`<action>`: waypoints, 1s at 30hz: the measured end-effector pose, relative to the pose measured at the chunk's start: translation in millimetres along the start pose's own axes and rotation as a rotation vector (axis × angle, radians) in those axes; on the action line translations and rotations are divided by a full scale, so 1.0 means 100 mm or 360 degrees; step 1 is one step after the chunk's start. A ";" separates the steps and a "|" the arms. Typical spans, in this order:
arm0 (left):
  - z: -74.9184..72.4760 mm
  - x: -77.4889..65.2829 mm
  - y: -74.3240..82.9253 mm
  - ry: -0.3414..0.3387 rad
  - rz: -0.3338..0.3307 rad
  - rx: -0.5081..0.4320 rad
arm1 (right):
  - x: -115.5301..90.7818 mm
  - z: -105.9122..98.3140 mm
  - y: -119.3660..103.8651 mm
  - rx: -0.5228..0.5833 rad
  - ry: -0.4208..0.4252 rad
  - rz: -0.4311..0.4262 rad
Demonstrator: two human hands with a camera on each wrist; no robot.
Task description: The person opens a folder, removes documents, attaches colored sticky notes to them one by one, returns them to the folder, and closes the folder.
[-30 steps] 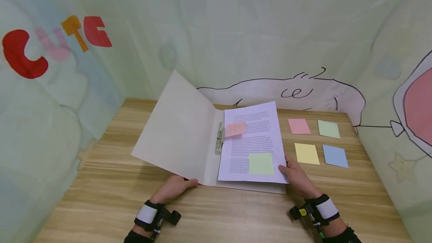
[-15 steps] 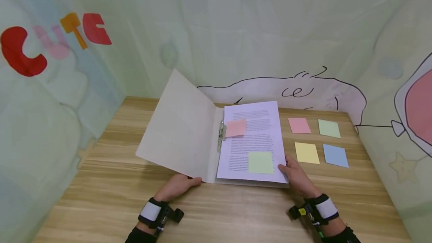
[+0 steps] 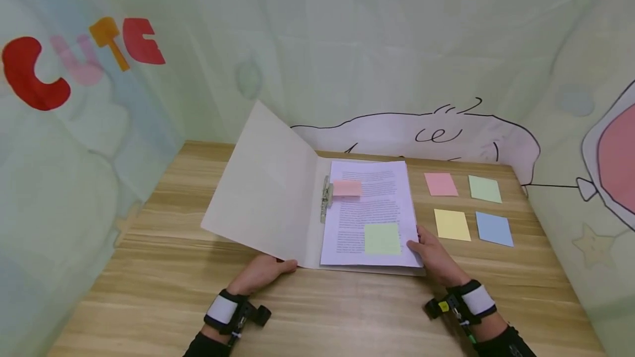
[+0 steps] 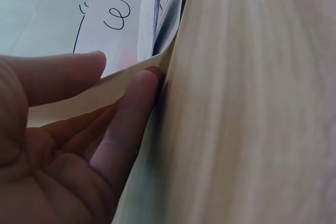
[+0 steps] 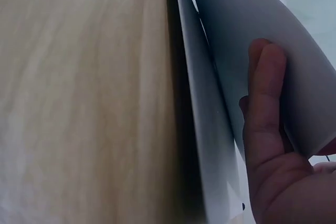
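Observation:
A white file folder lies spread, its left cover tilted up off the table. My left hand holds this cover by its lower edge, thumb above and fingers beneath in the left wrist view. On the right side of the folder, beside a metal clip, are printed sheets of paper. A pink sticky note and a green sticky note are on the top page. My right hand pinches the sheets at their lower right corner, its fingers behind the raised paper.
To the right of the folder lie separate pink, green, yellow and blue sticky notes on the wooden table. A printed cloth backdrop stands behind and on both sides.
The folder's lower edge has shifted up slightly, my left hand moving a little right and up with it. The sheets' top edge and the pink note on them sit lower and straighter.

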State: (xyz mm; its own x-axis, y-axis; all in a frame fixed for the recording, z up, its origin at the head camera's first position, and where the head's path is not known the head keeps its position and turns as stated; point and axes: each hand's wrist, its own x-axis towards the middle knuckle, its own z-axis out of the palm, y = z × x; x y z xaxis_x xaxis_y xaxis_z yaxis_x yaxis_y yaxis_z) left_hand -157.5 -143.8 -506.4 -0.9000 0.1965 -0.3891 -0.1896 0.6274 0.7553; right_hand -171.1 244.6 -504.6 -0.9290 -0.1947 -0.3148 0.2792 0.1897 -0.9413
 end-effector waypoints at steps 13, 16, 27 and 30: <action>0.00 0.00 0.00 -0.0008 0.0008 -0.0010 | 0.12 -0.06 -0.02 -0.0447 0.0014 0.0071; 0.01 0.01 0.00 -0.0006 0.0053 -0.0033 | 0.14 -0.06 -0.04 -0.0556 0.0042 0.0081; -0.02 -0.03 0.03 -0.0160 0.0246 -0.0001 | 0.16 0.02 -0.14 -0.1125 0.0143 0.0015; -0.02 -0.09 0.09 -0.0261 0.0290 0.0008 | 0.17 0.03 -0.16 -0.1260 0.0151 0.0008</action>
State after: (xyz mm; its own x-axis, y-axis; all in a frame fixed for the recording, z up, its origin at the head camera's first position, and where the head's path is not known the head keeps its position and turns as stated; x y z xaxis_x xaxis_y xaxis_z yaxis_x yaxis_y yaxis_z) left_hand -152.2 -141.7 -495.3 -0.8434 0.4262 -0.3271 -0.0275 0.5738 0.8185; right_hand -190.6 236.0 -495.6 -0.9548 -0.1163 -0.2734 0.0607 0.8244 -0.5627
